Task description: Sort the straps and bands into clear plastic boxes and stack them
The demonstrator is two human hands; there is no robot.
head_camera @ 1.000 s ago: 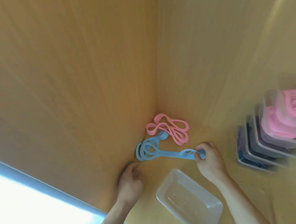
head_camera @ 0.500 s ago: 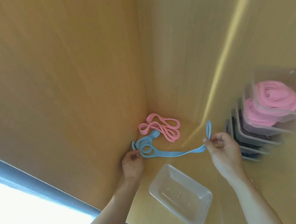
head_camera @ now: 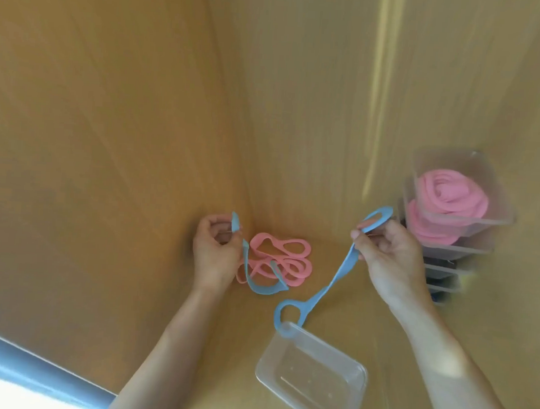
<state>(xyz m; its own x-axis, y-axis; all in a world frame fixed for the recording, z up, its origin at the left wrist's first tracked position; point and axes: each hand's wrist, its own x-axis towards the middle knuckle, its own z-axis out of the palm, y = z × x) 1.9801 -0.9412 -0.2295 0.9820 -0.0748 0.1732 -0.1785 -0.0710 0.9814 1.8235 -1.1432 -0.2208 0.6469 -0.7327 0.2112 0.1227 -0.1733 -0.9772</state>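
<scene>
A long blue strap (head_camera: 326,288) with looped sections hangs in a sagging curve between both hands, lifted off the wooden surface. My left hand (head_camera: 215,255) pinches one end of it near the corner. My right hand (head_camera: 386,254) pinches the other end, with an end loop sticking up above the fingers. One low loop of the strap touches the far rim of an empty clear plastic box (head_camera: 314,376). A pink strap (head_camera: 277,262) lies tangled on the surface in the corner, behind the blue one.
A stack of clear boxes (head_camera: 451,236) stands at the right; the top ones hold rolled pink bands (head_camera: 445,191), the lower ones dark bands. Wooden walls (head_camera: 107,129) close in the left and back. A bright edge (head_camera: 10,378) runs along the lower left.
Both hands have risen and lifted the blue strap off the surface; it has uncoiled from the corner and now sags between them, its low loop over the empty box's rim.
</scene>
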